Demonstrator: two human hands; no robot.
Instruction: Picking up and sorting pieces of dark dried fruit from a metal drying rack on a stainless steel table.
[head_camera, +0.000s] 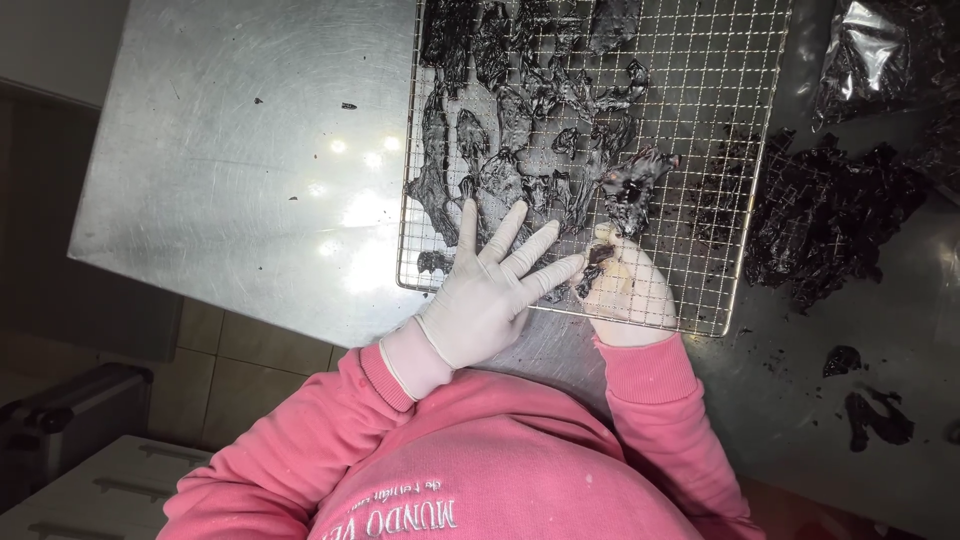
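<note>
My left hand (490, 290), in a pale glove, lies flat with fingers spread on the near edge of a wire rack (700, 80). Dark, wet, wrinkled pieces (520, 120) are laid out over the rack's left and middle. My right hand (628, 290), also gloved, is closed around a small dark piece (598, 258) at the rack's near edge, just right of my left fingertips. A larger dark piece (632, 180) lies on the rack just beyond it. Pink sleeves cover both arms.
The rack rests on a steel table (240, 150) whose left edge drops to a tiled floor. A heap of dark pieces (830, 220) lies right of the rack, with a shiny plastic bag (865, 55) beyond it. Loose scraps (875, 420) lie at near right.
</note>
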